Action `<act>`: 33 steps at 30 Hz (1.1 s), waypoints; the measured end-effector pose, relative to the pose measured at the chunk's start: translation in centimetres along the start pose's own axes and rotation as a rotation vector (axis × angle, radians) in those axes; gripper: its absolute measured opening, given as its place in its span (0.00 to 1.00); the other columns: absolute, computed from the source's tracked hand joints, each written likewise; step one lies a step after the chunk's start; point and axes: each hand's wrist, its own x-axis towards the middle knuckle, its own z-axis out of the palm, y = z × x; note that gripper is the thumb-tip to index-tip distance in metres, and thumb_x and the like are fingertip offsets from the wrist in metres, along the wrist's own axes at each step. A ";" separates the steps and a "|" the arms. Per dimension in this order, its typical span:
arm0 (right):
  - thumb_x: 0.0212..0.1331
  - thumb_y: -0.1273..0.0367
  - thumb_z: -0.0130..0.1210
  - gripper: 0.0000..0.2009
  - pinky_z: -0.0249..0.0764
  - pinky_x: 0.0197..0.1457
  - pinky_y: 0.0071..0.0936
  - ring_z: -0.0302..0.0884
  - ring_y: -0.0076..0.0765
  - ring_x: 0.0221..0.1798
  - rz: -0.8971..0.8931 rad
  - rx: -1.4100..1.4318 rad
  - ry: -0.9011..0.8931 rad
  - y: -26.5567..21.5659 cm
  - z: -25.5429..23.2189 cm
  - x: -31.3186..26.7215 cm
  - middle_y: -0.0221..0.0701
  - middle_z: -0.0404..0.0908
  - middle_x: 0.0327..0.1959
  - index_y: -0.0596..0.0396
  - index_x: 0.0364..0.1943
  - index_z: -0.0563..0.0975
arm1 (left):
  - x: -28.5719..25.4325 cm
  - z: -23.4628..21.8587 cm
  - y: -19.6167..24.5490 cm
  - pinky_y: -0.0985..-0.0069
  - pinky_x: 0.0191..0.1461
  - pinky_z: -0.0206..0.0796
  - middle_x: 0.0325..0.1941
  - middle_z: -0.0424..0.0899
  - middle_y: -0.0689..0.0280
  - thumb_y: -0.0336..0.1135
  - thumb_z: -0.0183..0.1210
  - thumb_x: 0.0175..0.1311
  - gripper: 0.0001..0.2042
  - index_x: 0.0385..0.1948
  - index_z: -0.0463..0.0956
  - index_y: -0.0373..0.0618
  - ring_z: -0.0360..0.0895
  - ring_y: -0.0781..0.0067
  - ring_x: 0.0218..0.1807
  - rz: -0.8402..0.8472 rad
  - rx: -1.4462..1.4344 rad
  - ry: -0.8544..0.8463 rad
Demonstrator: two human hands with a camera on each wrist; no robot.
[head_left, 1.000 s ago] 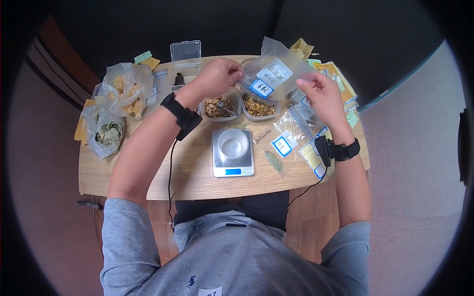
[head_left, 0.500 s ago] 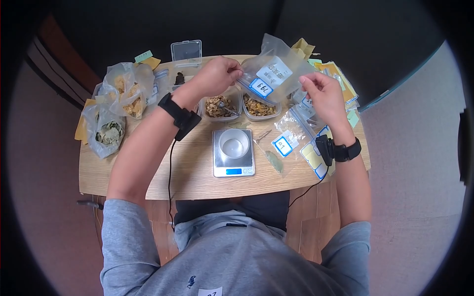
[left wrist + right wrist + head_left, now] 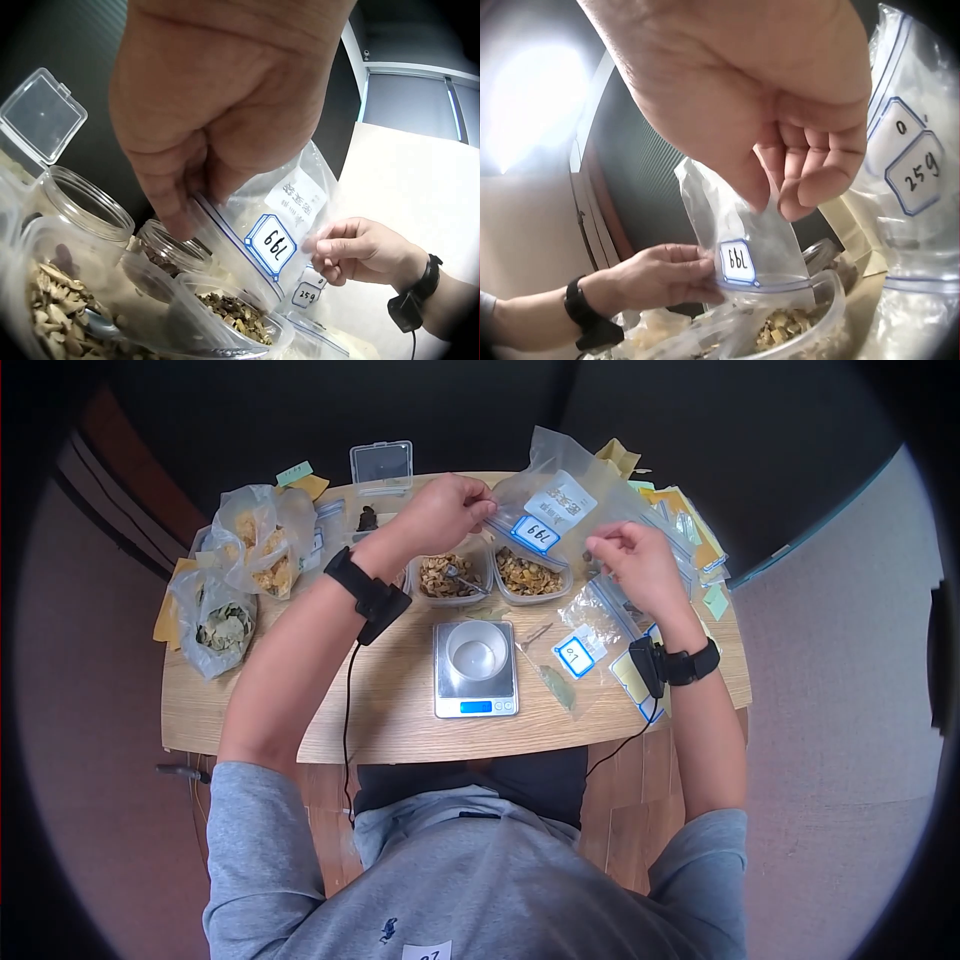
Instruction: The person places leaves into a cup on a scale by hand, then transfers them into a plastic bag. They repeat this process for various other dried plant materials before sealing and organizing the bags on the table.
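Note:
My left hand (image 3: 445, 515) pinches a corner of a clear zip bag (image 3: 598, 500) marked 799, held tilted above the tubs. In the left wrist view the blue-framed label (image 3: 271, 247) faces the camera. My right hand (image 3: 640, 565) is near the bag's right side, its fingers loosely curled. The right wrist view shows a gap between thumb and fingertips, with the bag behind; contact with it is unclear. Below are two tubs of dried pieces (image 3: 450, 576) (image 3: 527, 575). A white cup (image 3: 477, 650) stands on a scale (image 3: 476, 694).
Bags of dried material (image 3: 225, 628) (image 3: 268, 545) lie at the left, beside a lidded clear box (image 3: 382, 464). A small labelled bag (image 3: 575, 657) and a green leaf-like piece (image 3: 556, 686) are right of the scale. Another zip bag (image 3: 915, 225), marked 25g, stands beside my right hand.
My right hand has shifted slightly left and down across the bag's right side. My left hand keeps its pinch, nearly still. The bag at the far right now shows more upright.

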 end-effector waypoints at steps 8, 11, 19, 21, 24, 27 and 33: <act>0.67 0.67 0.65 0.13 0.79 0.40 0.28 0.84 0.27 0.31 0.077 -0.060 -0.093 1.2 2.0 0.8 0.34 0.89 0.32 0.63 0.47 0.88 | 0.4 0.3 -0.2 0.76 0.48 0.78 0.40 0.90 0.64 0.37 0.59 0.81 0.12 0.50 0.84 0.36 0.87 0.76 0.43 0.011 -0.030 -0.006; 0.68 0.67 0.64 0.12 0.78 0.40 0.28 0.83 0.26 0.31 0.087 -0.003 -0.013 1.0 2.1 0.7 0.33 0.89 0.32 0.63 0.47 0.88 | 0.5 0.4 -0.4 0.76 0.50 0.79 0.40 0.89 0.64 0.37 0.59 0.81 0.12 0.50 0.84 0.35 0.86 0.76 0.43 0.037 -0.029 0.015; 0.67 0.65 0.65 0.15 0.79 0.42 0.30 0.84 0.25 0.34 0.073 -0.103 -0.058 1.7 1.8 0.6 0.36 0.89 0.33 0.66 0.47 0.86 | 0.2 0.3 0.1 0.75 0.48 0.80 0.40 0.89 0.64 0.35 0.58 0.81 0.12 0.50 0.83 0.35 0.84 0.78 0.41 0.050 -0.023 0.054; 0.67 0.65 0.67 0.16 0.79 0.43 0.28 0.84 0.24 0.36 0.031 -0.072 -0.023 1.6 1.5 0.2 0.34 0.89 0.35 0.66 0.48 0.86 | -0.6 0.1 0.7 0.76 0.46 0.78 0.40 0.88 0.65 0.35 0.58 0.81 0.12 0.50 0.83 0.35 0.82 0.79 0.40 0.050 -0.009 0.074; 0.66 0.64 0.70 0.18 0.78 0.44 0.23 0.82 0.21 0.40 -0.040 0.123 0.077 -0.2 0.4 -0.7 0.31 0.88 0.39 0.64 0.52 0.84 | -1.4 -1.3 1.1 0.77 0.44 0.75 0.38 0.86 0.67 0.34 0.57 0.81 0.11 0.49 0.82 0.36 0.78 0.80 0.38 0.082 -0.006 0.107; 0.64 0.62 0.73 0.22 0.76 0.44 0.18 0.80 0.18 0.41 -0.051 0.324 0.132 -2.2 -1.0 -1.2 0.26 0.87 0.42 0.61 0.56 0.82 | -3.1 -3.5 1.7 0.77 0.45 0.72 0.37 0.84 0.69 0.33 0.56 0.81 0.10 0.48 0.82 0.37 0.75 0.81 0.37 0.130 0.000 0.112; 0.67 0.61 0.72 0.19 0.71 0.38 0.16 0.78 0.12 0.37 -0.094 0.369 0.154 -5.3 -0.7 -1.8 0.21 0.85 0.36 0.58 0.54 0.83 | -6.7 -7.0 4.1 0.77 0.45 0.71 0.38 0.85 0.70 0.34 0.58 0.81 0.10 0.50 0.83 0.38 0.76 0.83 0.39 0.165 0.040 0.066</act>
